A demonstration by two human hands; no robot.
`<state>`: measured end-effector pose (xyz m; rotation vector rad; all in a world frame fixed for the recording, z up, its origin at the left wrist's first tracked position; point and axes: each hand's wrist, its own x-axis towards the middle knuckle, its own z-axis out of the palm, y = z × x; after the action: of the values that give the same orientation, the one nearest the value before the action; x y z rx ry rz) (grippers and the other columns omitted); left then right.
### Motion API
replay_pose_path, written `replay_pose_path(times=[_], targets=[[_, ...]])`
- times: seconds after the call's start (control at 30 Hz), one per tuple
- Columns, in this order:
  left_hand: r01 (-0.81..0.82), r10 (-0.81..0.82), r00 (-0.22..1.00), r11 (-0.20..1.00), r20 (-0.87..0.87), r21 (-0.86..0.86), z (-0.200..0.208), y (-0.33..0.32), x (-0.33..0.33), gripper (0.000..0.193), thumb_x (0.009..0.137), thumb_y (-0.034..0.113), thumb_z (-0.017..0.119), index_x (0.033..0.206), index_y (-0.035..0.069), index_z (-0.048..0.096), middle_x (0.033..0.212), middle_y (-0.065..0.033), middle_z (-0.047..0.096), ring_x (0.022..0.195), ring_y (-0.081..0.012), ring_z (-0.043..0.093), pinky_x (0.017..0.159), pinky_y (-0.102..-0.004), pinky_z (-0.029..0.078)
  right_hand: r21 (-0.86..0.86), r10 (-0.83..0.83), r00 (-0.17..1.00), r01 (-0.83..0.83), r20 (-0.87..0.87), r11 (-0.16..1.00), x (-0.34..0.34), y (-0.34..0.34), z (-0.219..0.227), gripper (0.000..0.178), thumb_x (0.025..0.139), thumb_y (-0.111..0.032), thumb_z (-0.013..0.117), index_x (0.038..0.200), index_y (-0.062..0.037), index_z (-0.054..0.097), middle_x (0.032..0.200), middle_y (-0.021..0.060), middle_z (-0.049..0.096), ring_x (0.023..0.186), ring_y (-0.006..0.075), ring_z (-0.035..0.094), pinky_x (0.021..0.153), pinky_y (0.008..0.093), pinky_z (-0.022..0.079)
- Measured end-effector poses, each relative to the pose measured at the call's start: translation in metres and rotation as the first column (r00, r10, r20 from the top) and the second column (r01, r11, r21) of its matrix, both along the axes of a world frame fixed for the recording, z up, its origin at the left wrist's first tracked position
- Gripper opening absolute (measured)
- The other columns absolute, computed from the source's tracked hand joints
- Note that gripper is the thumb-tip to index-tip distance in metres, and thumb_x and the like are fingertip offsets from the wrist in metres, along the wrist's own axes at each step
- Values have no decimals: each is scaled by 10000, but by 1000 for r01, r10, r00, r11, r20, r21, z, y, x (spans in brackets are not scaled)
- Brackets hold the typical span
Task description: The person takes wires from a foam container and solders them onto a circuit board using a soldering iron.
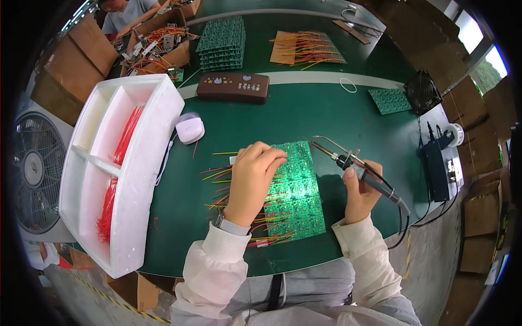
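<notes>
A green panel of circuit boards (305,187) lies before me on the green table. Several red and yellow wires (277,217) reach onto it from its left side. Over the panel's upper left part is my left hand (253,176), thumb and fingers closed in a pinch; whatever is between the fingertips is hidden. My right hand (361,195), right of the panel, is wrapped round a soldering iron (387,191) with a thin curved metal tube along its front. The iron's tip points left and away, just above the panel's upper right corner and apart from it.
A white foam tray (149,201) with red wires (128,136) stands left, near a fan (35,168). Farther back are a brown case (232,88), stacked boards (222,46) and a wired panel (321,46). A blue soldering station (437,168) stands right. Another person (128,16) sits far left.
</notes>
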<state>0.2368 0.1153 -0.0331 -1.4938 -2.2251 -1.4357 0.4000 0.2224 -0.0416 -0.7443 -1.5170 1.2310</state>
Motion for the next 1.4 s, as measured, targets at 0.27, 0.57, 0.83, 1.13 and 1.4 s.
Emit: replay_pose_path(times=[0.27,0.57,0.83,1.13,1.4], targets=[[57,-57,998,997,-3,-53,-4,-1,0,63,700,59,631,754,52,598,711,-26,504,680,-179,468,630,-289,369,-75,15,1000,-13,18,997,1,-6,5,221,736,-116,656,840,9,506,700,38,504,536,79,486,481,190,399],[45,-41,998,996,51,-80,-8,1,-2,63,697,71,644,738,47,602,711,-22,507,691,-173,479,656,-287,366,-76,35,998,-30,59,997,-2,-6,7,224,743,-123,654,815,15,494,648,41,509,498,75,488,435,185,396],[16,-12,999,994,36,-106,-8,1,0,62,691,75,655,731,57,611,712,-9,516,698,-165,484,680,-284,361,-86,55,996,-49,65,995,-1,-6,6,216,746,-113,648,821,18,493,657,46,522,506,77,497,442,186,409],[12,-9,1000,994,28,-106,-8,1,0,57,693,85,655,724,65,610,711,-1,516,705,-158,487,695,-296,346,-98,65,996,-58,63,993,-2,-7,6,208,748,-108,646,822,20,501,657,48,522,508,78,500,444,186,411],[4,-5,1000,994,-6,-108,-9,2,0,56,689,84,653,717,69,606,714,1,507,694,-160,475,687,-294,334,-74,64,995,-59,74,996,-1,-8,4,226,741,-121,657,826,26,509,660,43,508,513,83,502,458,191,410]])
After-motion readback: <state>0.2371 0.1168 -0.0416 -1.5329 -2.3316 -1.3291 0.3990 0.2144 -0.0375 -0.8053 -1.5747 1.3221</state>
